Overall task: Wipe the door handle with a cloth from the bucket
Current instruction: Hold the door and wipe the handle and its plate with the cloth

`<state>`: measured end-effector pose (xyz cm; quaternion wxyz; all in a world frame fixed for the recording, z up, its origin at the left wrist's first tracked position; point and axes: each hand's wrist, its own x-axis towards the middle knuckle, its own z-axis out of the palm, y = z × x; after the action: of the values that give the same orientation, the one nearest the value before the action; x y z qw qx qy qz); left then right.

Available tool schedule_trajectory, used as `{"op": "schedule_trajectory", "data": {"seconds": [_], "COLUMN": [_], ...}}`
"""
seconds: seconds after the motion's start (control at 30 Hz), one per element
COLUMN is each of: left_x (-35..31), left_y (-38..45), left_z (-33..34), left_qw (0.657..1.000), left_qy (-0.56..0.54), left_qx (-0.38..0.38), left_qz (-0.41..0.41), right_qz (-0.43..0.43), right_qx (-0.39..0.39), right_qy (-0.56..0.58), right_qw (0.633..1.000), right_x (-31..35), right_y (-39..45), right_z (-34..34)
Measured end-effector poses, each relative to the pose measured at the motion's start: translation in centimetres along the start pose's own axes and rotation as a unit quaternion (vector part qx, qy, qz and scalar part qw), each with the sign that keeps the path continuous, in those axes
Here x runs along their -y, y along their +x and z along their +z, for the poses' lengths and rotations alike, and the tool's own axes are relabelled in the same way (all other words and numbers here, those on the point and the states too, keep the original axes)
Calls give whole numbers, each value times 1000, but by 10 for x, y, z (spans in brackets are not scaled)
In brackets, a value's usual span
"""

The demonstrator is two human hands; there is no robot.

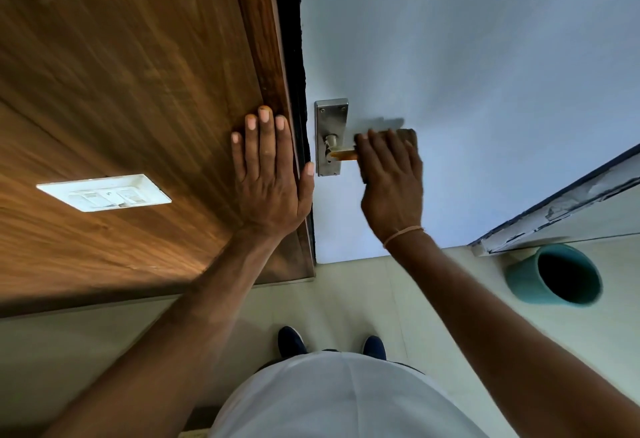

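Risks first. The right hand (391, 181) covers most of the door handle (343, 154), so the cloth (407, 134) may be rubbing only the far end of the lever; the stub near the backplate (330, 136) could get skipped. Pressing down too hard would likely turn the lever and unlatch the door (485, 74), which could swing away from the wipe. Only a dark edge of cloth shows at 12 o'clock of the fingers, so it may be bunched and could slip out. The bucket (554, 275) sits on the floor (398, 299) at 4 o'clock from the handle, near the feet, and a step back could knock it.

Pose: right arm reaches up from 5 o'clock, wrist straight, back of the hand to the camera, fingers curled over the cloth and lever together, gripping both. A thin band sits on the wrist. Left hand (270, 174) lies flat with fingers straight and spread, palm pressed on the wooden panel (138, 91) at 9 o'clock of the handle, thumb at the frame edge, bracing and holding nothing. A switch plate (104, 192) sits further out at 9 o'clock.

The handle is at frame centre, on the pale door, lever pointing toward 3 o'clock.
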<state>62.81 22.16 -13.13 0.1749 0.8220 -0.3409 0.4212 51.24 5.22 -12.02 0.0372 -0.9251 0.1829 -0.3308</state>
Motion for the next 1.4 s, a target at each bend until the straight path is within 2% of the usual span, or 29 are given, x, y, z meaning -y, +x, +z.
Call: {"op": "schedule_trajectory", "data": {"seconds": [0.1, 0.23, 0.33, 0.5, 0.7, 0.8, 0.93, 1.13, 1.23, 1.4], "left_x": [2, 4, 2, 1, 3, 3, 4, 1, 1, 3], "left_y": [0, -1, -1, -2, -2, -3, -1, -2, -1, -2], "left_z": [1, 0, -1, -1, 1, 1, 3, 4, 4, 2], "left_qw": [1000, 1000, 1000, 1000, 1000, 1000, 1000, 1000, 1000, 1000], "left_qy": [0, -2, -2, -5, -2, -6, 4, 13, 14, 21], "left_qx": [-8, -5, -3, -1, -9, -10, -12, -9, -9, -11], "left_qz": [6, 8, 7, 5, 5, 7, 2, 0, 0, 4], "right_qz": [-26, -55, -84, -124, -162, -137, -107, -147, -146, -104], "right_qx": [28, 72, 42, -35, -58, -76, -89, -45, -34, -70], "right_qy": [26, 158, 203, 166, 155, 158, 160, 177, 166, 111], "right_qw": [999, 983, 975, 978, 973, 975, 977, 972, 975, 986], "right_x": [20, 16, 3, 3, 0, -28, -33, 7, -12, -48], "right_y": [0, -3, 0, 13, 23, 17, 16, 21, 22, 15], "right_z": [-2, -13, -9, 12, 22, 16, 18, 26, 20, 7]}}
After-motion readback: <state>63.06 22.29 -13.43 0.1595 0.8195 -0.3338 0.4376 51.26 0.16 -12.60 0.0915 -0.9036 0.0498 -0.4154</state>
